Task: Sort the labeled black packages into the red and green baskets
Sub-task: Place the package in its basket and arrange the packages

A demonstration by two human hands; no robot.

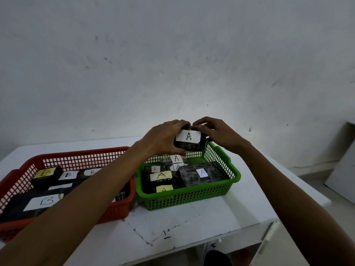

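A small black wrapped package with a white paper "A" label [189, 141] hangs above the green plastic mesh basket's [192, 196] far rim, gripped between left hand [163, 139] and right hand [219, 135], fingers curled over its top edge.

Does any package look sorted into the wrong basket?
No. The red basket shows only B labels, the green basket only A labels; both hands hold package A above the green one.
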